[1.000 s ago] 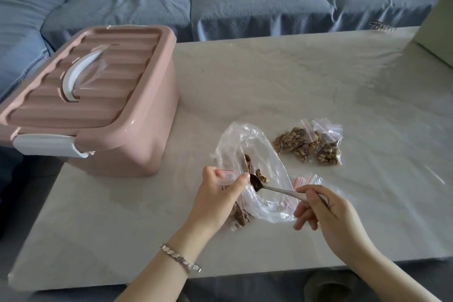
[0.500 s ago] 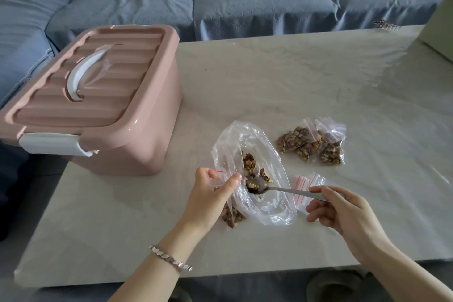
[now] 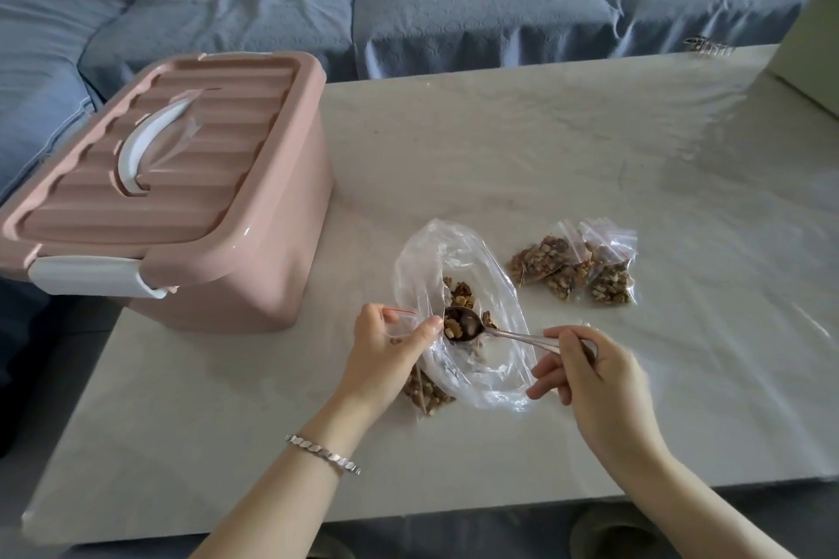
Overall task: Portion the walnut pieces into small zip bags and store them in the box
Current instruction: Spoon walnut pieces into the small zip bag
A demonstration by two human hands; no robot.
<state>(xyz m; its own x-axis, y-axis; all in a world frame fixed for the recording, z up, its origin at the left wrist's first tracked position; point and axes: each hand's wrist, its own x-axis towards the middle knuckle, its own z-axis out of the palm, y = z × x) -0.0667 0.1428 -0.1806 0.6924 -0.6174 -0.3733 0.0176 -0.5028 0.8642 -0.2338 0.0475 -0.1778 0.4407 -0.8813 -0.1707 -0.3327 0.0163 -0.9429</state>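
Scooping is the step I judge myself to be in: my right hand [image 3: 585, 372] pinches the handle of the spoon [image 3: 463, 325] between thumb and curled fingers, and its bowl is loaded with nuts. The bowl sits low over the open mouth of the big clear bag [image 3: 454, 250], which lies on the desk [image 3: 499, 150] with the rest of the loose walnut pieces [image 3: 461, 293] inside it. The spoon's tip is just beside the thumb of my left hand [image 3: 390, 354]. That hand pinches the red-striped mouth of a small zip bag [image 3: 402, 317]. The lower part of this bag shows below my palm with nuts in it already, so I take it to be partly filled. My fingers hide most of the opening, and I cannot tell how wide it gapes. A cluster of filled zip bags [image 3: 572, 268] lies on the desk near the clear bag, on its far right side. The pink box [image 3: 181, 195] stands well apart at the left end of the desk with its lid on, so nothing has been stored yet. The next move, as I see it, calls for bringing the spoon's tip into the little mouth and tilting it slowly. My left thumb and finger need to spread the opening meanwhile, since it looks hardly wider than the spoon and pieces could spill onto the desk.
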